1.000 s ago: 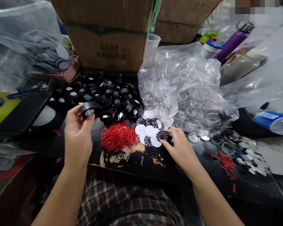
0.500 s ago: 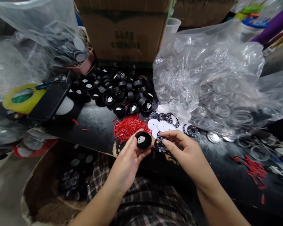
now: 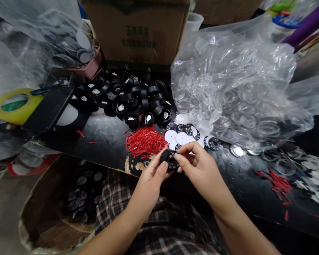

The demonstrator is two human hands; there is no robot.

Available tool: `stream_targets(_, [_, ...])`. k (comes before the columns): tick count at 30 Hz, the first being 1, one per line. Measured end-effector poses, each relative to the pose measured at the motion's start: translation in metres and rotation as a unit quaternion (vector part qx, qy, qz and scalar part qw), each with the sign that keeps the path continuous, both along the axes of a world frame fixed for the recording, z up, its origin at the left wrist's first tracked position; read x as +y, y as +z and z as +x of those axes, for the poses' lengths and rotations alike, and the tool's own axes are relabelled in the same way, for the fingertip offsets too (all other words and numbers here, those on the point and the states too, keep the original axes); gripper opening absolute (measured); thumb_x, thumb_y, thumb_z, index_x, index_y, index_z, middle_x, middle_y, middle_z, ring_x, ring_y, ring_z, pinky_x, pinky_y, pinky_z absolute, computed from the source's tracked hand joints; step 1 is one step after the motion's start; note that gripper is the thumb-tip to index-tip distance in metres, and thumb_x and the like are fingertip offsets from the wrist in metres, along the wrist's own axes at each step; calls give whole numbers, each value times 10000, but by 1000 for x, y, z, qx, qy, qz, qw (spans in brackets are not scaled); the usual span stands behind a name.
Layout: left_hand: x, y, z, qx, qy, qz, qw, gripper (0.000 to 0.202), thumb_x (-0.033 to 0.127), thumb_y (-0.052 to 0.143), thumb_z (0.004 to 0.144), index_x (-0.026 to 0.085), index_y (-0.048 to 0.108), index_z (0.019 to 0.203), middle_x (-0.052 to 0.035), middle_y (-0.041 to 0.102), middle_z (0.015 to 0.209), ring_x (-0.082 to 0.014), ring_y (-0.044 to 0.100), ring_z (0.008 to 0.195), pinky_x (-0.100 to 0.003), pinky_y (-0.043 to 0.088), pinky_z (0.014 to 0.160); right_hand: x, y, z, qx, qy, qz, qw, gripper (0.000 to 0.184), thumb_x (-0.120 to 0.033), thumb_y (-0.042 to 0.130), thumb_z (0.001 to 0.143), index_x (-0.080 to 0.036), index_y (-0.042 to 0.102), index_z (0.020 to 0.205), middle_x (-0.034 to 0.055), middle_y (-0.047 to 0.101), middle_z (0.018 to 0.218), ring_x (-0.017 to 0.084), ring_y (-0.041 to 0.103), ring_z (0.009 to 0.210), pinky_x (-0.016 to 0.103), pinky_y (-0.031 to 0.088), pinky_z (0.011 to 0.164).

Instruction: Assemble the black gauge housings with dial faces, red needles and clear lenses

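Observation:
My left hand (image 3: pixel 151 179) is closed round a small black round case (image 3: pixel 164 155) with its open side turned toward the right. Between the fingertips of my right hand (image 3: pixel 199 166) is a black dial disc (image 3: pixel 172 161) with pale markings, held against the mouth of that case. Whether the disc sits fully inside, I cannot tell. Just beyond my hands lie a heap of small red pieces (image 3: pixel 145 141) and a spread of white and black dial discs (image 3: pixel 184 137). Many similar black cases (image 3: pixel 134 94), several with a white plate inside, are piled behind them.
A plastic bag of clear rings (image 3: pixel 241 102) covers the right side of the table. More red pieces (image 3: pixel 276 184) lie at the right. At the left are yellow tape (image 3: pixel 0 108) and a black phone-like slab (image 3: pixel 49 109). A cardboard box (image 3: pixel 138 39) stands behind; an open bin (image 3: pixel 29 216) is below.
The case and the dial disc, apart before, have come together. My right hand moved left, and my left hand turned the case toward it. The view has shifted slightly.

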State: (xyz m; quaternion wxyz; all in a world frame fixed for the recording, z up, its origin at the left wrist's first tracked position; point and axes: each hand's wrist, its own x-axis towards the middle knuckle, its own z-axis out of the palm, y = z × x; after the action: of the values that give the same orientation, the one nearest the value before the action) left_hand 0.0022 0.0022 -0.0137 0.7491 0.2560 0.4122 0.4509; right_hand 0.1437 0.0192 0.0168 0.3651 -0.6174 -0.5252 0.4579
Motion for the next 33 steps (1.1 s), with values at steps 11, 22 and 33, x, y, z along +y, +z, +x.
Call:
stream_targets(11, [-6,-7,-2,108,-39,79,990,310,248,616,839,248,630,1149,-23,625,1291,-211,561,1198,-323,409,1044,-7,-7,2,-15,35,-15,999,140,-305,596,804,-211,498,837,-14,560,744,126,525,631,253,435,564])
stream_targets(22, [-12,-5,-30,215,-114,104,964,299,251,544,876,260,594,1171,-24,651,1215,-195,594,1109,-301,441,983,-24,-5,0,-103,182,70,975,232,-151,494,881,-219,529,1101,33,649,1003,158,613,892,294,480,789])
stream_targets(33, [-10,-8,-43,134,19,1,991,249,286,631,827,237,647,1070,-24,698,1052,-194,655,977,-281,562,797,16,-19,2,-352,197,143,904,143,-195,519,911,-190,658,943,66,672,907,240,583,896,383,427,803])
